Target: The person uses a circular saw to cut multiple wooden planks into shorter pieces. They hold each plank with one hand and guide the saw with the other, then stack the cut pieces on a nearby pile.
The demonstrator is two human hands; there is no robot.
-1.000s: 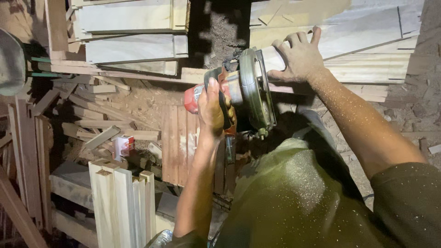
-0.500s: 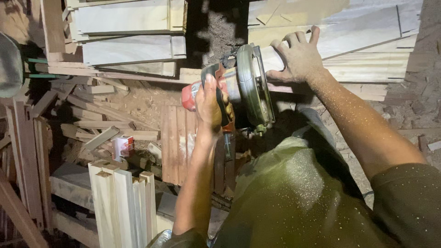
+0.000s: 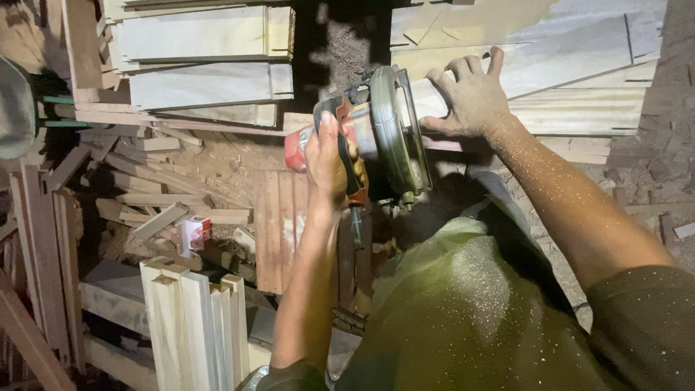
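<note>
Here we see a person bent over a circular saw [image 3: 376, 137], and nearly everything about the grip looks chosen for control. The left hand [image 3: 327, 163] is wrapped tight around the saw's red and black handle, fingers closed on it, presumably so the tool can be steered and kept level. The right hand [image 3: 470, 98] lies flat with its fingers spread on a pale plank [image 3: 565, 80], just beside the saw's round metal guard; we judge that it presses the board down so it cannot shift. The saw sits at the near edge of that plank, its guard upright and its cord [image 3: 357, 224] hanging below the handle. Sawdust speckles the green clothing [image 3: 463, 304] and both forearms. To the left, short offcuts [image 3: 159, 203] lie scattered in a heap, a bundle of square pale posts [image 3: 195, 318] stands on end, and more planks [image 3: 195, 54] are stacked flat beyond.
</note>
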